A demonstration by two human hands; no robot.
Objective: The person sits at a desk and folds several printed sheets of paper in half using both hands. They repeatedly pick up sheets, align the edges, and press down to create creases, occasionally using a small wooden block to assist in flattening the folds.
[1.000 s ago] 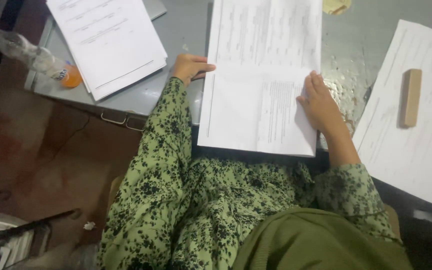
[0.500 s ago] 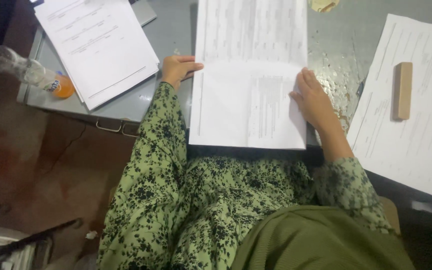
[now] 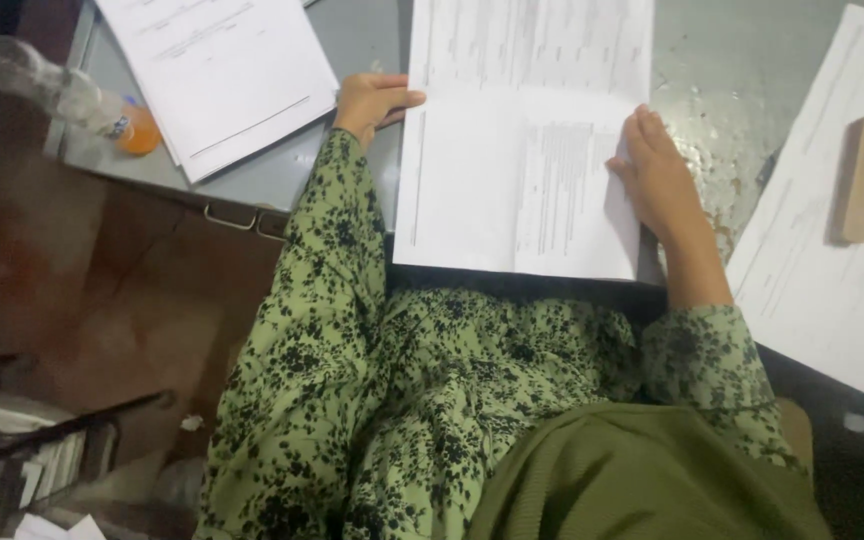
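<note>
Pinning the folded printed sheet [image 3: 512, 180] flat, my left hand [image 3: 372, 100] pinches its left edge. My right hand [image 3: 657, 175] lies open on the right edge, holding nothing, so the fold stays aligned.

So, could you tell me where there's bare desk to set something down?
Bare grey desk lies between the folded sheet and the papers under the wooden block. A narrower strip separates that sheet from the left stack. Elsewhere, paper covers it.

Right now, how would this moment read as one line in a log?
left hand: at left edge of folded paper | right hand: flat on its right edge | paper: on grey table, overhanging lap
</note>
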